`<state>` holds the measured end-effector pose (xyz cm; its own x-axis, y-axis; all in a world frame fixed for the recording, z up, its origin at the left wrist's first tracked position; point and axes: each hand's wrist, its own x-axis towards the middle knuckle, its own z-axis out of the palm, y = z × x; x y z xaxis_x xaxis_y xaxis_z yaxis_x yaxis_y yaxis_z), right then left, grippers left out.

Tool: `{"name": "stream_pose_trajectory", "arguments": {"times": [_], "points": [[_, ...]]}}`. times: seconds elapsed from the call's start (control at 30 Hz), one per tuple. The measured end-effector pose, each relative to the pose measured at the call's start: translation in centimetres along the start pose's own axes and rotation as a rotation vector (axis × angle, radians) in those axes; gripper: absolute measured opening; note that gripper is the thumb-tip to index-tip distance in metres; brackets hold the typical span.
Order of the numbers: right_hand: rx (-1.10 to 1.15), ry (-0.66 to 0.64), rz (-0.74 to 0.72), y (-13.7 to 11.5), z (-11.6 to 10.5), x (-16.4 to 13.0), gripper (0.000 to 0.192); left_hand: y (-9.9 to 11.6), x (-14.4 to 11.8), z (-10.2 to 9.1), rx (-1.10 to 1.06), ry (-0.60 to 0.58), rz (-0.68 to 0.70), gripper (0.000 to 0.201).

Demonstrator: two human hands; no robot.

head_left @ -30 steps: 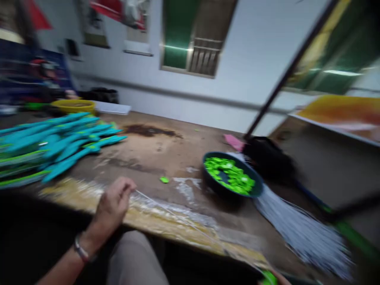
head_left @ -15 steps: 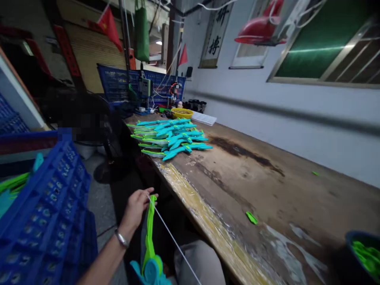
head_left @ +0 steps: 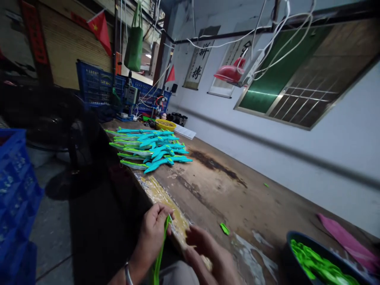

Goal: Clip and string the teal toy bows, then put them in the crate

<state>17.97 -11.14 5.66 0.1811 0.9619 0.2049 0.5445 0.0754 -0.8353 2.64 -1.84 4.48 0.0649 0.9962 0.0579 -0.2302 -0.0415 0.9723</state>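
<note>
Glossy green plastic strip [head_left: 160, 253], glossy teal plastic parts [head_left: 148, 148], worn matt stained wood bench [head_left: 231, 198], blue plastic crate [head_left: 14, 190].

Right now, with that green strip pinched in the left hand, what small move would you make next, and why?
Probably bring the right hand onto the green strip. Only the left hand pinches its top, and the right hand sits beside it, apparently empty.

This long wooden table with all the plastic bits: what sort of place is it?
Probably a small workshop for assembling plastic toys by hand. A pile of teal and green plastic pieces lies on the worn workbench, with a bowl of green parts and blue crates nearby.
</note>
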Motion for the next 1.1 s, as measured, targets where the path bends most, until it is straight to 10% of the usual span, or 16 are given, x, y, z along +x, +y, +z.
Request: {"name": "stream_pose_trajectory", "arguments": {"times": [0.1, 0.27, 0.47, 0.7, 1.1], "points": [[0.568, -0.215, 0.288, -1.1, 3.4, 3.3, 0.055, 0.3, -0.5, 0.0, 0.07, -0.008, 0.074, 0.034], [0.932, -0.025, 0.376, -0.8, 5.9, 4.4, 0.05, -0.4, -0.6, 0.0, 0.076, -0.032, 0.072, 0.036], [0.76, -0.005, 0.431, -0.3, 4.2, 4.0, 0.053, -1.2, -1.1, -0.3, -0.199, -0.091, -0.049, 0.03], [0.555, -0.061, 0.324, -1.1, 4.3, 4.3, 0.044, -2.3, -0.9, -2.4, -0.271, 0.111, -0.206, 0.031], [0.574, -0.261, 0.173, -5.6, 6.3, 4.3, 0.02, 0.2, -1.1, -4.0, -0.607, 0.03, -0.004, 0.014]]}}
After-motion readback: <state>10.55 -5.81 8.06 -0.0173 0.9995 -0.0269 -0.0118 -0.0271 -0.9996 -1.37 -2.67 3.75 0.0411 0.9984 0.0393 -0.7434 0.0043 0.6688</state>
